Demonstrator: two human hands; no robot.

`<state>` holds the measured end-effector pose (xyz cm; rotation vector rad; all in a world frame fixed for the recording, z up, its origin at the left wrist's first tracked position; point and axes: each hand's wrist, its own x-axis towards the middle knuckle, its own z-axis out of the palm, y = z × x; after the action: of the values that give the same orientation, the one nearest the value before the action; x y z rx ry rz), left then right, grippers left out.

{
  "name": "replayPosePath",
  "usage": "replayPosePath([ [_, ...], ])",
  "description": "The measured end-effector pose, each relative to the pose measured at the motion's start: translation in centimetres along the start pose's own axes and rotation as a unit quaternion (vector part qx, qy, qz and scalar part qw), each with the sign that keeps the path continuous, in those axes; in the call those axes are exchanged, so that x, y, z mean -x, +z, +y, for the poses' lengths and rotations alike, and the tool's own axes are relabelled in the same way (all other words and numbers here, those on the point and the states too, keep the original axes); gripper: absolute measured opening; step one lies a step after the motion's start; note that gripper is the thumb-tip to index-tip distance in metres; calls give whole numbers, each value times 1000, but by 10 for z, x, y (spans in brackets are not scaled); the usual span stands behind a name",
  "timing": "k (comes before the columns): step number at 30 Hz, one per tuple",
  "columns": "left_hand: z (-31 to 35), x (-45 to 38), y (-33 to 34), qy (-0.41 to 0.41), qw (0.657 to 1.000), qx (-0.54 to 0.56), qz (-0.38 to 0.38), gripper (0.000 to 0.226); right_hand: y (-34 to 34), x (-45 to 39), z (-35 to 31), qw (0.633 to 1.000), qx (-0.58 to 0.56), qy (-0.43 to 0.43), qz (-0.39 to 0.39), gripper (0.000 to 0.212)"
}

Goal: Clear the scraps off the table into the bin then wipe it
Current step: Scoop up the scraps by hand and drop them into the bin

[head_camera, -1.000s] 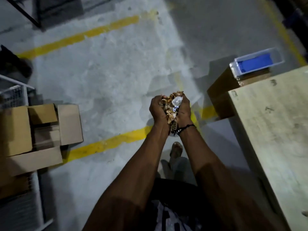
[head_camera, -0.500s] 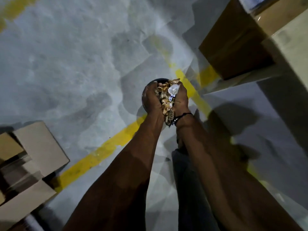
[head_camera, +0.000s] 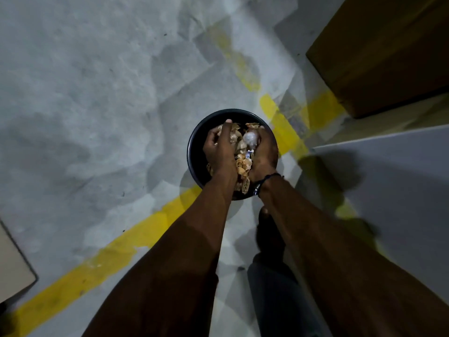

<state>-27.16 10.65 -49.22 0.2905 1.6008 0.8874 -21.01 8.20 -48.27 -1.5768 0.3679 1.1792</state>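
- Left hand and right hand are cupped together, clutching a wad of tan crumpled paper scraps right over the round black bin mid-frame.
- Yellow painted floor line runs under the bin.
- Brown cardboard box sits upper right, pale cardboard flap at the left edge.

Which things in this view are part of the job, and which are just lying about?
In the job:
- scraps, gripped between both hands
- left hand
- right hand
- black bin, directly beneath them

Lying about:
- brown cardboard box, upper right
- cardboard flap, left edge
- yellow floor line
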Motion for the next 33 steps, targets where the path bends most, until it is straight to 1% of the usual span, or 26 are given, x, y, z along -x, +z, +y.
replayPosePath([
  [3, -10, -14, 0, 3, 1000, -6, 8, 14, -5, -13, 7, 999, 34, -10, 9, 26],
  [5, -13, -19, -1, 7, 1000, -11, 11, 12, -3, -17, 11, 999, 53, -7, 0, 30],
  [7, -13, -20, -2, 11, 1000, -13, 12, 10, -1, -19, 14, 999, 52, -8, 7, 32],
  [10, -6, -18, -6, 13, 1000, -26, 8, 5, -4, -26, 19, 996, 82, -29, 7, 38],
  [11, -3, -17, -8, 12, 999, -33, 5, 4, -6, -28, 19, 994, 100, -32, 9, 34],
  [13, 4, -12, -13, 21, 998, -53, -3, 7, -6, -14, 7, 991, 127, -41, 6, 20],
  [14, 8, -9, -16, 24, 997, -68, -5, 9, -5, -5, 0, 990, 133, -48, 9, 17],
  [17, 22, 8, -24, 39, 994, -103, -18, 8, -8, 21, -10, 990, 128, -54, -5, 19],
  [20, 44, 39, -32, 66, 987, -138, -39, 14, -13, 61, -22, 993, 114, -34, -10, 21],
  [23, 75, 80, -41, 88, 979, -172, -72, 16, -21, 113, -42, 998, 61, -28, -17, 14],
  [27, 129, 144, -61, 111, 966, -195, -126, 10, -36, 190, -76, 999, -2, -21, -25, 23],
  [30, 172, 197, -75, 112, 964, -187, -155, 8, -46, 246, -99, 998, -47, -27, -35, 29],
  [33, 219, 261, -89, 116, 954, -187, -205, 8, -56, 316, -128, 994, -86, -56, -30, 25],
])
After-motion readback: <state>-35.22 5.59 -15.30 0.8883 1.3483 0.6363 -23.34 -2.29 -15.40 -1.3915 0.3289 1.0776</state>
